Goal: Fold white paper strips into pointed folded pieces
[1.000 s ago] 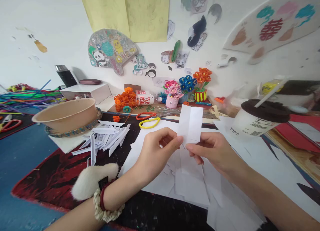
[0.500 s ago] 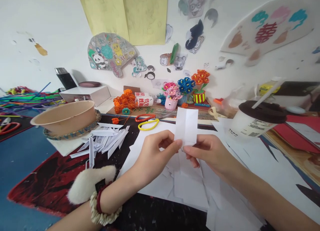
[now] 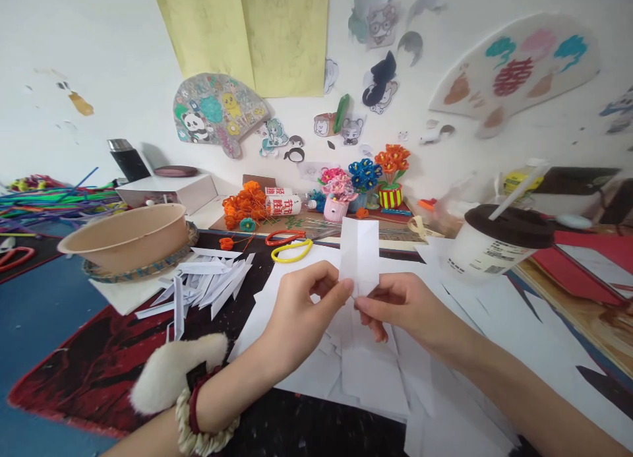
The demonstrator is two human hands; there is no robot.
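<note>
A small creased strip of white paper (image 3: 359, 249) stands upright between my two hands, a fold line running down its length. My left hand (image 3: 311, 305) pinches its lower left edge between thumb and fingers. At the lower right corner, my right hand (image 3: 403, 305) grips it the same way, the thumbs almost meeting. Beneath the hands lie overlapping white paper sheets (image 3: 370, 378). To the left is a heap of folded paper strips (image 3: 212, 279). Scrunchies and a fluffy white ornament (image 3: 173, 371) are around my left wrist.
A beige bowl (image 3: 123, 239) stands at the left, and a lidded cup with a straw (image 3: 489, 246) at the right. Yellow-handled scissors (image 3: 291, 250) lie behind the paper. Orange craft flowers (image 3: 244, 206) and small flower pots (image 3: 336, 203) line the wall.
Both hands, still pinching the paper strip, sit slightly further left and lower in view. The whole view has shifted a little, and the grip looks the same.
</note>
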